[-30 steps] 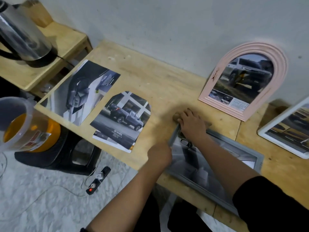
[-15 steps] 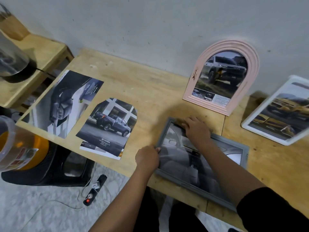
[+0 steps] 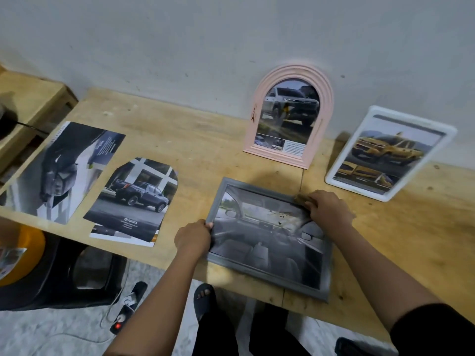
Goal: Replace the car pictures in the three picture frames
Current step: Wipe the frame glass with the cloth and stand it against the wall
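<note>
A grey picture frame [image 3: 270, 274] with a car-interior picture sits face up near the table's front edge. My left hand [image 3: 193, 237] grips its left edge. My right hand [image 3: 327, 208] grips its top right edge. A pink arched frame [image 3: 324, 98] with a silver truck picture leans on the wall behind. At the right, a white frame [image 3: 446, 134] with a yellow car picture also leans on the wall. Two loose pictures lie flat on the left: an arch-cut blue pickup picture [image 3: 136, 201] and a rectangular dark car picture [image 3: 64, 170].
The wooden table [image 3: 200, 140] stands against a grey wall. A lower wooden shelf [image 3: 30, 98] is at far left. Below the table's left edge are a black stool [image 3: 77, 276], an orange-filled container [image 3: 18, 255] and a power strip [image 3: 128, 304] on the floor.
The grey frame was turned from its upright edge to picture side up. My right hand moved from its top left corner to its top right edge. The camera view swung left.
</note>
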